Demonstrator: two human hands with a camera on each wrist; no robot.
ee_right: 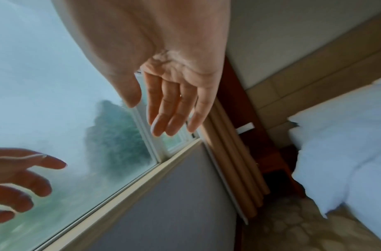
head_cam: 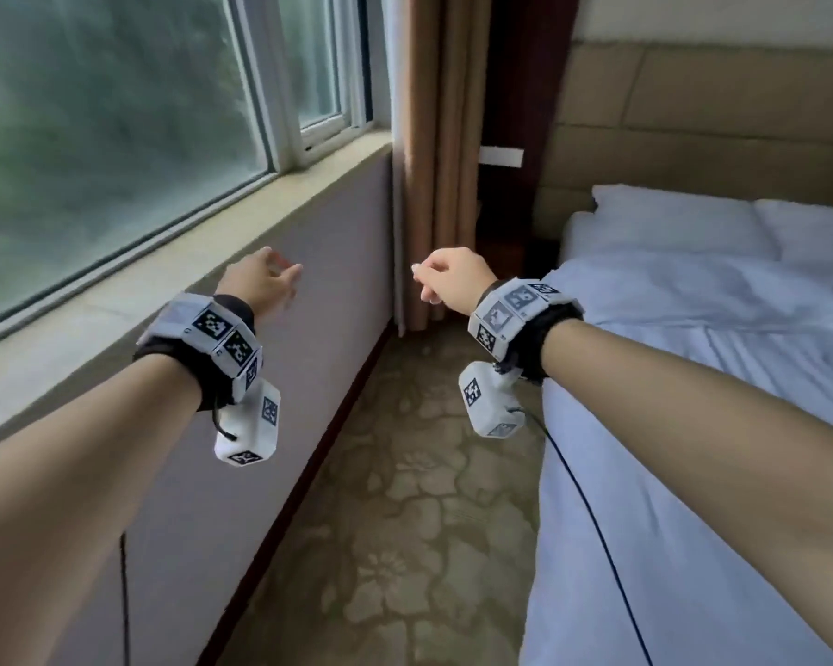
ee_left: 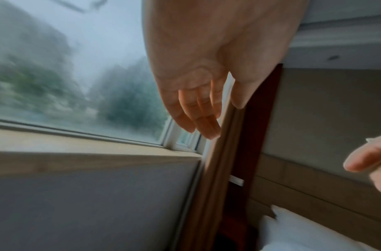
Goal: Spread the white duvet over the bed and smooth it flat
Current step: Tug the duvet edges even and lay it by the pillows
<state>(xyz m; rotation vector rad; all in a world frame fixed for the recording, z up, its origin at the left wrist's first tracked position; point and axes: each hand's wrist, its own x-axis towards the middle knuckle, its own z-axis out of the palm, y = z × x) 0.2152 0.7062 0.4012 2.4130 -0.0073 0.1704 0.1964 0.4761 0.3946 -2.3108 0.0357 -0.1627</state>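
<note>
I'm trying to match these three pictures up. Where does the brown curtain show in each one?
Head view: the brown curtain hangs at top centre, between window and bed.
Left wrist view: it runs down the middle as a blurred brown strip, just below the left hand.
Right wrist view: it slants right of centre, beneath the right hand.
Shared landmark: the white tag beside it, also seen here and here.

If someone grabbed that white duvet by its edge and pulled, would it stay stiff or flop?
The duvet would probably flop: soft creases run across it and its edge drapes over the bed's side. It looks puffy, so likely light for its size. It may slide rather than snag.
</note>
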